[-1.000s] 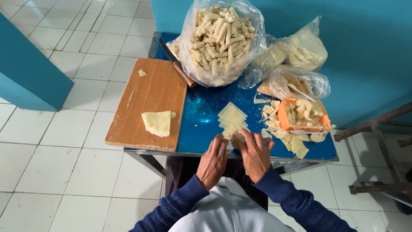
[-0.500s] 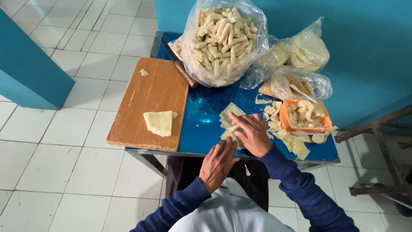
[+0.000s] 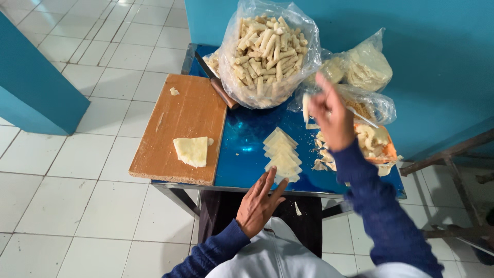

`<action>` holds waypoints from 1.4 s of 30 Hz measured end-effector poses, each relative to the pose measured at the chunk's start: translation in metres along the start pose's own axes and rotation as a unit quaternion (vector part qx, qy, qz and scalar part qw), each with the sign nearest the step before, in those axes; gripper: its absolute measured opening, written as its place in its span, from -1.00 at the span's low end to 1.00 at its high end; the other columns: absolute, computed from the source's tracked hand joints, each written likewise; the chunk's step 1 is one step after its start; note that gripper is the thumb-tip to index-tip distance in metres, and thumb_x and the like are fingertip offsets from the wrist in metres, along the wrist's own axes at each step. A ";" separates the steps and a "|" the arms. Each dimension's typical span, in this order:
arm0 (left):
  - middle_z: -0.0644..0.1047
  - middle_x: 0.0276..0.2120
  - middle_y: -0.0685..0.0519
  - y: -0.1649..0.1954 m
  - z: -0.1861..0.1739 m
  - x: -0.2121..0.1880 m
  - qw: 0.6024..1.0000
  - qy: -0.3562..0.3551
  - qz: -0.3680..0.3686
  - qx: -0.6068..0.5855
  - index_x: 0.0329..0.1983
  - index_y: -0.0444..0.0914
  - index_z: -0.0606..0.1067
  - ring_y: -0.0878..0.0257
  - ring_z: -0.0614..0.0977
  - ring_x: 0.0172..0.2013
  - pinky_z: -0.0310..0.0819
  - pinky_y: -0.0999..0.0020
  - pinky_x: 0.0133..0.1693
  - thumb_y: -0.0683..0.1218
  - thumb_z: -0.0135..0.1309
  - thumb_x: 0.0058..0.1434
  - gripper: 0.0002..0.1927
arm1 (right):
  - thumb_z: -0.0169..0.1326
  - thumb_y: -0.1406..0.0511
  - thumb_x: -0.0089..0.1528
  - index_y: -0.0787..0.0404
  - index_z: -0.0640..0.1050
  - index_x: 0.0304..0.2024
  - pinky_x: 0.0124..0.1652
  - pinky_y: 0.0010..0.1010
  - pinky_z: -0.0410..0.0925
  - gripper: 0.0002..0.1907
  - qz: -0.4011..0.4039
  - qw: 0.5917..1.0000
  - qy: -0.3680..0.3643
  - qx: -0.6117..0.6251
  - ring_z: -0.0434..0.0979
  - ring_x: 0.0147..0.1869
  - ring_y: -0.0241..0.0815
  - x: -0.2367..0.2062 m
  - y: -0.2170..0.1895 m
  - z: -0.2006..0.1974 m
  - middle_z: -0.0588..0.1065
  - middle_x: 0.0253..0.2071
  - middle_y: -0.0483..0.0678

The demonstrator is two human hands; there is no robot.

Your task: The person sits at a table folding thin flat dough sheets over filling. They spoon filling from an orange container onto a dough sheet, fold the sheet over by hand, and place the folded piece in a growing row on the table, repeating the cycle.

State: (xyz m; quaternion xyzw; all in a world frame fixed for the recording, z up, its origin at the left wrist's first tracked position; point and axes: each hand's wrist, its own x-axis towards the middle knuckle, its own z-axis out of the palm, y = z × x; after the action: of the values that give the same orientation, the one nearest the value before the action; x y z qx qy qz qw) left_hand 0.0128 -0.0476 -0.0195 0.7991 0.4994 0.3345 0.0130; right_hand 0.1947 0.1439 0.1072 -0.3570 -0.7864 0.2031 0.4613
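Lifting off the stacked pastry squares (image 3: 281, 154), my right hand (image 3: 329, 116) now pinches a pale strip (image 3: 306, 107), blurred and hard to identify. My left hand (image 3: 260, 203), fingers spread, empty, rests at the blue table (image 3: 242, 154) edge beside the stack.

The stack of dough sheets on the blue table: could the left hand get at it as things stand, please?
Probably yes. The left hand lies open at the table's near edge with its fingertips right by the stack of dough sheets, and nothing sits between them. The right hand is raised clear, beside the stack.
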 end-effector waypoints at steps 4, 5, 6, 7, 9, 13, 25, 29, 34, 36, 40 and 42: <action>0.26 0.38 -0.28 -0.003 -0.001 -0.003 1.000 0.008 -0.002 -0.021 0.30 -0.21 0.41 -0.11 0.32 0.35 0.34 0.09 0.21 -0.03 0.12 0.32 -0.51 | 0.04 0.30 0.54 0.24 0.16 0.55 0.14 -0.38 0.52 -0.41 -0.112 0.993 0.022 -0.014 0.66 0.10 -0.23 0.095 -0.015 -0.004 0.61 0.04 0.02; 0.28 0.37 -0.27 -0.004 -0.002 -0.005 0.999 0.006 -0.011 -0.042 0.29 -0.24 0.41 -0.10 0.33 0.35 0.35 0.10 0.21 -0.04 0.11 0.34 -0.53 | 0.00 0.33 0.54 0.27 0.14 0.55 0.17 -0.36 0.50 -0.42 -0.142 0.990 0.001 0.019 0.64 0.17 -0.20 0.109 -0.021 -0.010 0.57 0.13 0.05; 0.30 0.36 -0.27 -0.006 -0.003 -0.006 0.998 0.004 -0.020 -0.062 0.27 -0.26 0.41 -0.10 0.33 0.35 0.35 0.11 0.22 -0.06 0.10 0.35 -0.56 | -0.03 0.36 0.55 0.30 0.11 0.55 0.20 -0.34 0.49 -0.43 -0.172 0.984 -0.020 0.052 0.63 0.23 -0.18 0.114 -0.022 -0.016 0.53 0.22 0.09; 0.33 0.32 -0.22 -0.008 -0.005 -0.007 0.999 0.015 -0.014 -0.049 0.26 -0.27 0.42 -0.10 0.34 0.35 0.33 0.08 0.23 -0.06 0.09 0.36 -0.57 | -0.03 0.35 0.54 0.26 0.19 0.52 0.15 -0.38 0.49 -0.47 -0.146 0.989 -0.017 0.019 0.63 0.17 -0.21 0.108 -0.024 -0.024 0.56 0.17 0.06; 0.41 0.24 -0.14 -0.011 -0.008 -0.009 0.999 0.039 -0.003 -0.024 0.25 -0.30 0.43 -0.09 0.35 0.34 0.29 0.03 0.25 -0.08 0.07 0.37 -0.58 | -0.02 0.33 0.51 0.19 0.34 0.46 0.06 -0.45 0.51 -0.55 -0.093 0.994 -0.013 -0.048 0.64 0.05 -0.27 0.073 -0.025 -0.041 0.62 0.07 -0.01; 0.43 0.19 -0.15 -0.011 -0.015 -0.007 0.999 0.053 0.001 -0.001 0.18 -0.28 0.45 -0.07 0.37 0.28 0.24 -0.01 0.20 -0.06 0.08 0.33 -0.62 | 0.08 0.32 0.37 0.11 0.63 0.04 0.07 -0.15 0.37 -0.79 -0.097 0.949 -0.083 -0.287 0.50 -0.08 -0.01 -0.016 -0.020 -0.053 0.51 -0.29 -0.02; 0.41 -0.20 -0.04 -0.005 -0.027 0.035 0.975 0.105 -0.193 -0.012 -0.18 -0.26 0.47 -0.03 0.39 -0.14 0.24 0.08 -0.17 -0.04 0.26 0.09 -0.69 | 0.14 0.37 0.21 0.07 0.66 -0.15 -0.11 -0.24 0.36 -0.82 -0.018 0.972 -0.106 -0.209 0.48 -0.14 -0.03 -0.124 -0.016 -0.016 0.51 -0.29 -0.10; 0.41 -0.21 -0.01 -0.005 -0.020 0.042 0.975 0.106 -0.196 -0.022 -0.25 -0.22 0.46 -0.02 0.40 -0.13 0.22 0.08 -0.16 -0.10 0.22 0.07 -0.77 | 0.18 0.32 0.21 0.11 0.62 -0.19 -0.15 -0.22 0.37 -0.89 0.034 0.972 -0.090 -0.217 0.51 -0.14 0.00 -0.130 -0.019 0.010 0.52 -0.27 -0.09; 0.42 -0.23 -0.01 -0.008 -0.014 0.046 0.976 0.126 -0.172 -0.031 -0.28 -0.21 0.43 -0.02 0.41 -0.12 0.24 0.08 -0.15 -0.16 0.15 0.10 -0.84 | 0.14 0.39 0.22 0.10 0.61 -0.15 -0.13 -0.19 0.37 -0.84 0.025 0.969 -0.046 -0.241 0.50 -0.11 0.02 -0.125 -0.020 0.012 0.52 -0.26 -0.08; 0.43 -0.26 -0.01 -0.006 -0.012 0.045 0.977 0.115 -0.178 -0.033 -0.28 -0.22 0.42 -0.02 0.42 -0.14 0.24 0.08 -0.16 -0.17 0.12 0.09 -0.85 | 0.08 0.48 0.20 0.09 0.62 -0.13 -0.06 -0.17 0.37 -0.74 -0.024 0.970 -0.010 -0.242 0.49 -0.09 0.03 -0.114 -0.014 -0.009 0.51 -0.27 -0.11; 0.45 -0.30 -0.02 -0.005 -0.008 0.045 0.978 0.123 -0.157 -0.056 -0.28 -0.23 0.41 0.00 0.44 -0.20 0.29 0.11 -0.17 -0.22 0.08 0.13 -0.88 | 0.09 0.50 0.20 0.05 0.69 -0.15 -0.05 -0.22 0.33 -0.70 -0.019 0.914 0.031 -0.405 0.46 -0.10 0.01 -0.064 0.019 -0.077 0.52 -0.23 -0.02; 0.45 -0.31 -0.02 -0.005 -0.007 0.046 0.978 0.125 -0.154 -0.071 -0.28 -0.24 0.39 0.01 0.46 -0.23 0.33 0.13 -0.16 -0.25 0.06 0.15 -0.88 | 0.16 0.36 0.34 -0.02 0.69 -0.16 -0.01 -0.20 0.31 -0.86 0.021 0.892 -0.039 -0.449 0.51 -0.22 -0.09 -0.034 0.038 -0.098 0.59 -0.30 -0.09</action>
State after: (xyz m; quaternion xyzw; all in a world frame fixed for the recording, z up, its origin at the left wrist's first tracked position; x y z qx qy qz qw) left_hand 0.0179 -0.0096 0.0079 0.6614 0.5888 0.4608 0.0586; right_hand 0.3057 0.1425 0.1108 -0.5343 -0.8034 -0.1485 0.2168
